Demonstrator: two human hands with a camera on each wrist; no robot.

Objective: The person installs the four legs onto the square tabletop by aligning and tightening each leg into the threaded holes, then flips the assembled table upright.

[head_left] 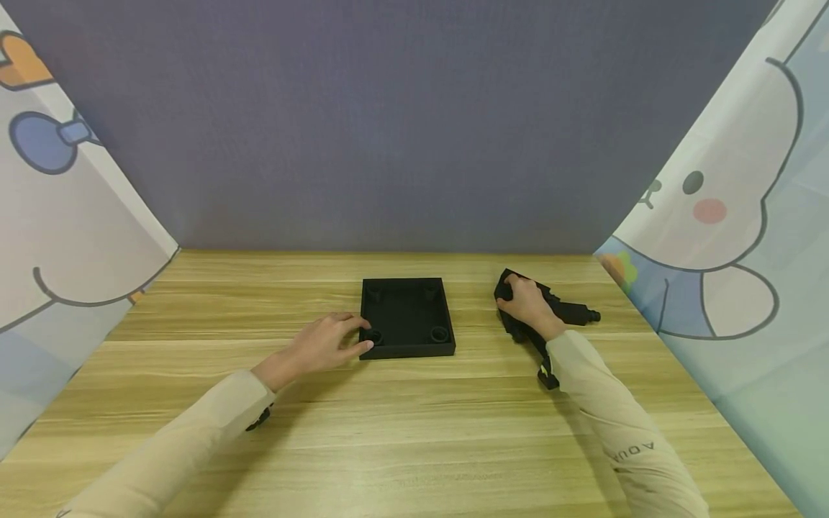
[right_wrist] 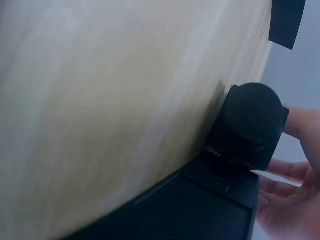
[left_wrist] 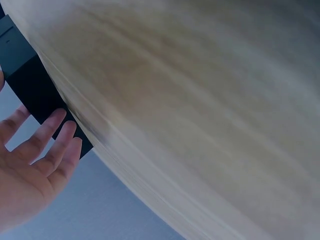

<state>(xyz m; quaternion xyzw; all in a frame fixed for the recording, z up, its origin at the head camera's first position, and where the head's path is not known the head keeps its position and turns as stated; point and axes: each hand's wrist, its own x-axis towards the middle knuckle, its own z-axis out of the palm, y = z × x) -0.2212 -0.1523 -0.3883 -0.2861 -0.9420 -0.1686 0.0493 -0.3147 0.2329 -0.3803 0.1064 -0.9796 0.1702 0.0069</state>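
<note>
My left hand (head_left: 320, 344) is at the near left corner of a black square tray (head_left: 406, 352), which has round sockets in its corners. The left wrist view shows slightly bent fingers (left_wrist: 57, 145) resting along the tray's side wall (left_wrist: 35, 87), the thumb mostly out of frame. Farther right, my right hand (head_left: 527, 302) grips black parts (head_left: 573, 313) lying bunched together, one with a short round end. Close up in the right wrist view, its fingers (right_wrist: 285, 170) curl behind a black block with a round disc (right_wrist: 252, 112), above a flat rimmed black piece (right_wrist: 210, 200).
The wood-grain table (head_left: 401, 432) ends at a grey panel (head_left: 388, 129) behind the tray. Cartoon-printed sheets (head_left: 725, 216) slope along both sides. Part of a small black item (head_left: 260, 417) shows under the left sleeve.
</note>
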